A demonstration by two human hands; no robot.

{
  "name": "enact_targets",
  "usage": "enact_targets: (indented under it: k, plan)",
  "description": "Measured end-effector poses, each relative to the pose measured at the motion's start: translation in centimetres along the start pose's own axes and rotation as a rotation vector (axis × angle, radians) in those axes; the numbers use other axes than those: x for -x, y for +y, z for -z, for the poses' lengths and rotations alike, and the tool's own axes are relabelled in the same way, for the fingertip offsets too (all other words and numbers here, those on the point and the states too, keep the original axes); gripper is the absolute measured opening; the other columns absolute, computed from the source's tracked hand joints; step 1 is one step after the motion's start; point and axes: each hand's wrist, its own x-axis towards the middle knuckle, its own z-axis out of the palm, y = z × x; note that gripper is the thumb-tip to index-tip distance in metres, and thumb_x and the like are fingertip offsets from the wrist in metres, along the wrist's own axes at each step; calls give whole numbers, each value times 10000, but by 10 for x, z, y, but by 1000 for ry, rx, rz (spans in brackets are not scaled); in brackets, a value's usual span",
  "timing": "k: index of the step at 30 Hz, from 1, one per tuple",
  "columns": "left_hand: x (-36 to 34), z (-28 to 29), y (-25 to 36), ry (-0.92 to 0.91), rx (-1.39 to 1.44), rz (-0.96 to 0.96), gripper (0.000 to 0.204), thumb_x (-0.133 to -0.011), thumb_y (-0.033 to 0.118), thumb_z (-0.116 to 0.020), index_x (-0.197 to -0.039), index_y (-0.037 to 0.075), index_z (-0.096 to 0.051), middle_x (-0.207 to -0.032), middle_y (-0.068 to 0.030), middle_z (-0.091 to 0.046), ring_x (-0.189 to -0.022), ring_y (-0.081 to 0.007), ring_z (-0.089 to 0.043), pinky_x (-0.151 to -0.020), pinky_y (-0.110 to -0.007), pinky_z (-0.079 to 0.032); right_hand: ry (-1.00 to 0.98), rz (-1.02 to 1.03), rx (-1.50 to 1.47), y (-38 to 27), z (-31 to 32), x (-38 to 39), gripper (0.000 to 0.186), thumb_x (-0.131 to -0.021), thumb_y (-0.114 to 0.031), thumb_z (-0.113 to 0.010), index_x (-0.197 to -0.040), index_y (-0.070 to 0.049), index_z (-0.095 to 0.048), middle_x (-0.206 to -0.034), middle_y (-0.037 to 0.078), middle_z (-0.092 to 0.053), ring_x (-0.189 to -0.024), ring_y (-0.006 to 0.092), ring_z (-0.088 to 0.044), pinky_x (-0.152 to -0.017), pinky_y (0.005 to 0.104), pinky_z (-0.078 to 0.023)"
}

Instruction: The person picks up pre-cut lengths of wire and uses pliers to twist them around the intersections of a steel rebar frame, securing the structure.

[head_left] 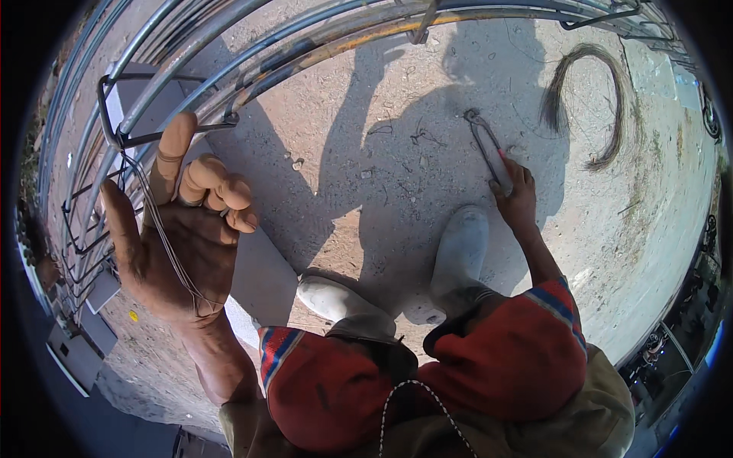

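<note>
My left hand is raised palm up beside the steel bars, its thumb and index finger stretched apart and the other fingers loosely bent. Tan coverings wrap its fingers. Across the open palm lie several thin tie wires, running from the wrist up to a square steel stirrup around the bars; the fingers do not close on them. Low over the ground, my right hand grips the handles of long pincers. Their jaws point away from me, and some red shows on a handle.
Long steel bars curve across the far side and left. A bent bundle of thin wire lies on the gritty ground at far right, with wire scraps nearer the middle. My pale boots stand below; a pale block is beside my left arm.
</note>
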Motion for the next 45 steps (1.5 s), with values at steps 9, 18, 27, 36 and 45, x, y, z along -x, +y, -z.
enact_targets:
  k: [9, 18, 27, 36, 45]
  plan:
    - [0, -6, 1, 25, 638, 9, 422, -977, 249, -344, -1355, 63, -366, -994, -66, -504, -804, -163, -425, -635, -273, -362, -533, -375, -257, -14, 56, -41, 223, -808, -205, -558, -858, 11, -570, -695, 123, -574, -709, 286, -584, -672, 395, -462]
    - [10, -7, 16, 270, 570, 152, 321, -946, 301, -460, -1148, 69, -554, -881, -47, -532, -717, -136, -436, -572, -233, -370, -1093, -133, -515, -129, 232, -17, 275, -908, -264, -484, -926, -15, -600, -709, 57, -590, -589, 122, -531, -554, 278, -425]
    - [9, -22, 68, 707, -363, 534, 297, -874, 304, -604, -1009, 42, -639, -785, -28, -627, -706, -133, -567, -648, -244, -439, -1692, -582, -1142, -259, 301, -41, 409, -970, -159, -380, -1338, 15, -348, -1074, 166, -580, -916, 246, -640, -832, 364, -523]
    - [33, -122, 93, 700, -793, 452, 343, -865, 269, -627, -1027, -31, -592, -693, -10, -530, -639, -79, -517, -579, -239, -426, -1711, -453, -1526, -324, 261, -59, 398, -948, -173, -443, -1287, 32, -410, -1115, 174, -584, -942, 277, -634, -840, 401, -528]
    - [7, -93, 70, 817, -1029, 567, 307, -818, 234, -637, -1008, -5, -595, -867, -180, -614, -801, -290, -614, -704, -370, -470, -1786, -952, -1411, -324, 237, -71, 443, -907, -211, -533, -1231, 76, -442, -1069, 213, -603, -866, 283, -657, -788, 403, -544]
